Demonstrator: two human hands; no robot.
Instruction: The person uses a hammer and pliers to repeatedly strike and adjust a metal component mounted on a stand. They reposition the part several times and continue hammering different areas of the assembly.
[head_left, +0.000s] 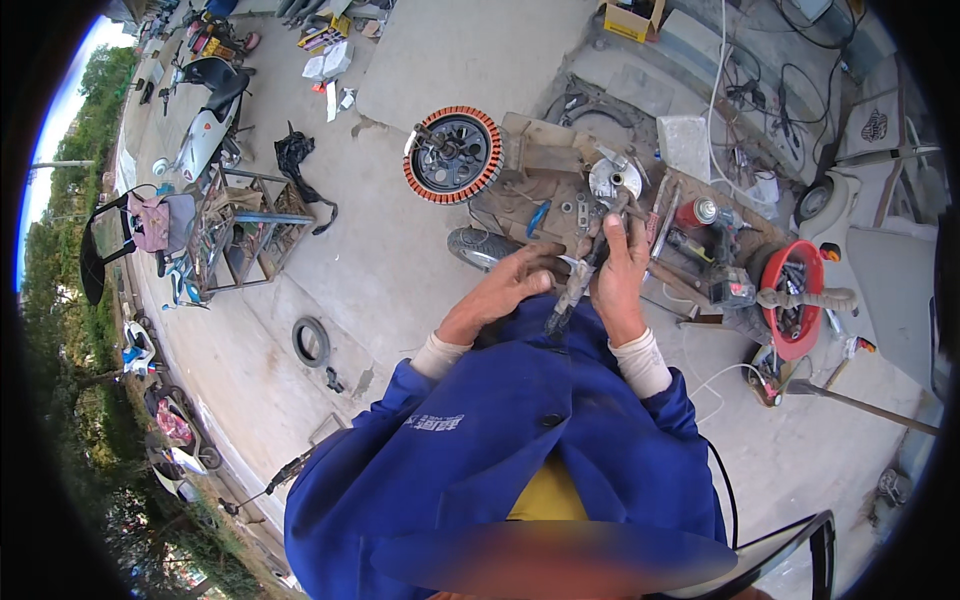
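Note:
My right hand is closed around a long, dirty grey-and-black piece whose exact kind I cannot make out. It slants down in front of my blue jacket to a dark, ragged end. My left hand is beside the piece, fingers stretched toward it and thumb apart; whether the fingertips touch it is unclear. Beyond my hands, a silver round hub part sits on a grimy work stand. To its left is a wheel-motor stator with orange windings around a dark hub and a protruding axle.
Near the stand are a small tyre, a blue-handled tool, a red spray can, a power tool and a red basin of metal parts. A loose tyre and metal rack stand left; a vehicle stands right.

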